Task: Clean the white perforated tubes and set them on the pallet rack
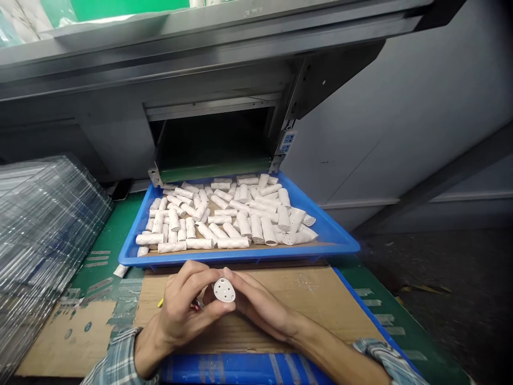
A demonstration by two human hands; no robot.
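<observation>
A short white tube [224, 290] with small dark holes in its round end faces me between both hands, above a sheet of brown cardboard [320, 310]. My left hand [188, 299] grips it with the thumb below and fingers curled over the top. From the other side, my right hand [256, 302] closes on it, the fingertips at its upper edge. Under my left palm a small red and dark thing [197, 305] partly shows; its kind is hidden. Just beyond the hands, a blue tray [240, 260] holds many similar white tubes [256, 227].
Clear plastic trays [44, 230] are stacked at the left. One loose white tube [121, 270] lies outside the blue tray. Behind it, a green conveyor belt [216, 168] leads from a metal frame, with a power socket [287, 140] at its right. A metal ledge [200, 59] overhangs the back.
</observation>
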